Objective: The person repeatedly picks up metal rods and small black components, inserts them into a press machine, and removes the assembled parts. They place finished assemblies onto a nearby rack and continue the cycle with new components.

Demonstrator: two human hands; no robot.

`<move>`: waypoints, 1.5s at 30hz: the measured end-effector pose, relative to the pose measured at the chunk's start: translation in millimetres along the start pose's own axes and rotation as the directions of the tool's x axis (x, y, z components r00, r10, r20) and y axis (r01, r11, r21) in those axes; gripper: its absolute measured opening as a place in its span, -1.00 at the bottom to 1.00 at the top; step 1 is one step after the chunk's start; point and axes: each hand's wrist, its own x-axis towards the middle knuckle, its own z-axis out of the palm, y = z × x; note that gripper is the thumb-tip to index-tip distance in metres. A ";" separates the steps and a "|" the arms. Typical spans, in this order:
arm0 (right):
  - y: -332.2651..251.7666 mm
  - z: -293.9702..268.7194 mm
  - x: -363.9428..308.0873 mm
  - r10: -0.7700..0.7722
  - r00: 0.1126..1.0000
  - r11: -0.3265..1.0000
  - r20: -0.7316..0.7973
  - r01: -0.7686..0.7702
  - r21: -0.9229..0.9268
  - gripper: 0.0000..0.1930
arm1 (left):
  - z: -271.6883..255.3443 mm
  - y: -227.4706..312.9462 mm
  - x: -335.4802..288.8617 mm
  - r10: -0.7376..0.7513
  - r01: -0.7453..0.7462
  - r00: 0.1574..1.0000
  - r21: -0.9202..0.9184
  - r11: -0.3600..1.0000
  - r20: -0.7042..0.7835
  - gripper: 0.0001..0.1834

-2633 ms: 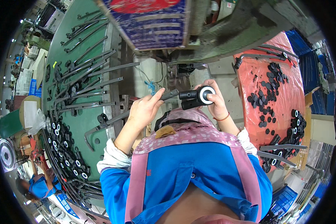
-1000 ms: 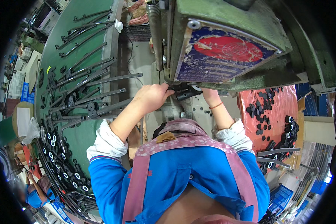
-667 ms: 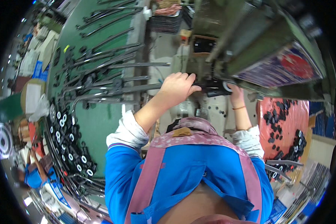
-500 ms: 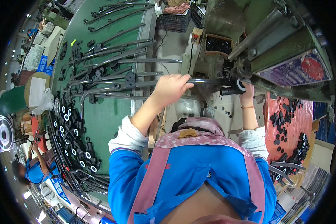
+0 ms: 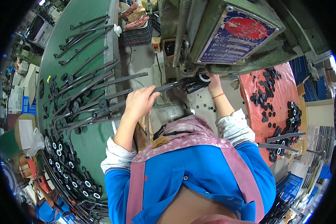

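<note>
My left hand [image 5: 139,101] is closed round a dark metal tube [image 5: 170,87], which runs from the bench on the left toward the machine. At the tube's right end sits a black plastic fitting [image 5: 193,88] with a white ring. My right hand [image 5: 214,85] grips this fitting beside the ring, some of its fingers hidden behind it. The fitting is just below the tool end of a green press-like machine [image 5: 246,68]; whether they touch, I cannot tell.
A green-topped bench [image 5: 89,143] on the left carries several bent tubes and a heap of black ringed fittings [image 5: 72,175]. On the right, a red-covered surface [image 5: 250,112] bears loose black caps and more fittings. A black crate [image 5: 138,37] stands beyond, near a small switch box [image 5: 156,44].
My view has shifted, so the bench, tube and machine appear turned in the picture. Both hands keep their hold, and the fitting stays close by the machine's tool end.
</note>
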 end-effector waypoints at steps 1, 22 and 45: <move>0.5 0.7 1.9 0.052 0.999 0.998 0.007 -0.052 0.020 -0.73 | -0.3 0.4 -0.2 0.000 0.000 1.000 -0.001 1.000 0.003 -0.62; 46.3 17.5 126.0 0.138 0.941 0.943 0.310 -0.030 -0.331 -0.73 | -10.7 27.0 -96.0 -0.026 0.025 1.000 -0.057 0.998 -0.012 -0.72; 128.0 119.0 188.1 0.100 0.918 0.852 0.384 0.120 -0.510 -0.84 | 23.7 65.5 -123.9 -0.231 0.237 0.971 -0.105 0.966 0.058 -0.70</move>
